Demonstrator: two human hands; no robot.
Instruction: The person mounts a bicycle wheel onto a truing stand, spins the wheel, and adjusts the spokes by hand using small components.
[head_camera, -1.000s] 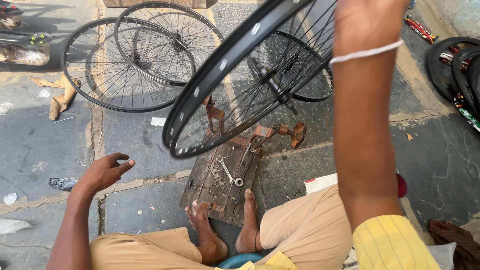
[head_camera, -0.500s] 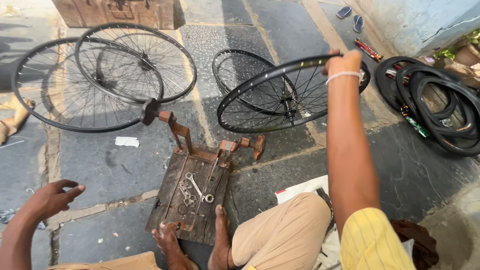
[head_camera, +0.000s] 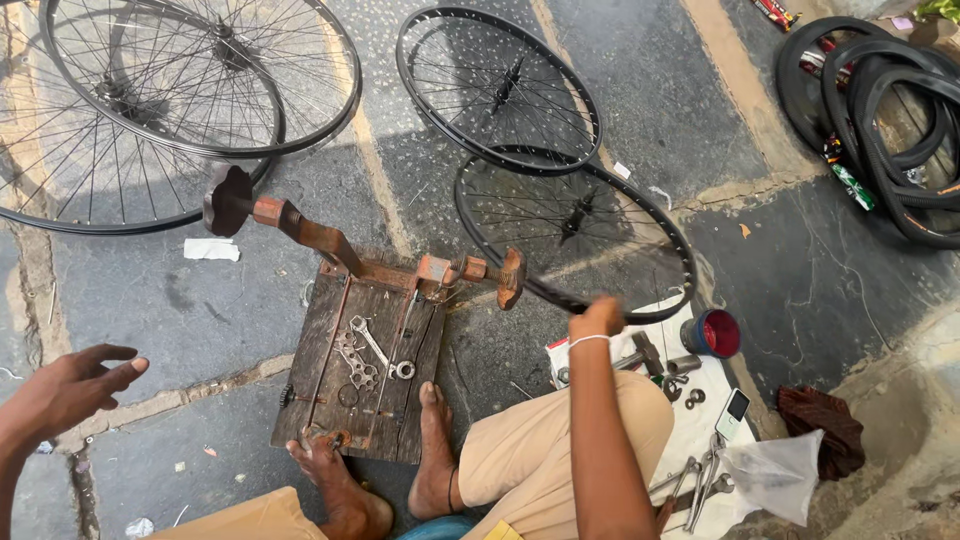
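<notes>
Right hand (head_camera: 597, 318) is closed in a fist around the near rim of a black spoked bicycle wheel (head_camera: 575, 232), which lies nearly flat on the grey stone pavement (head_camera: 180, 310) just past the person's right knee, its far edge overlapping a second black spoked wheel (head_camera: 497, 87) beyond it. Left hand (head_camera: 75, 385) hangs free over the pavement, fingers spread and slightly curled, holding nothing.

Between the hands sits a weathered wooden board (head_camera: 375, 350) carrying a rusty iron truing stand (head_camera: 330, 243), with a few loose spanners (head_camera: 365, 350) lying on it; both bare feet rest against its near edge. Two larger silver-rimmed wheels (head_camera: 200, 80) lie at the upper left, black tyres (head_camera: 880, 110) at the upper right, and a red-lined pot (head_camera: 712, 333) beside a hammer (head_camera: 640, 352) on white paper at the right.

Such a wheel looks light but awkward (broad, thin, inclined to swing from one grip). Its rim is stiff and gives the surest hold; the thin spokes would likely bend if taken alone.
</notes>
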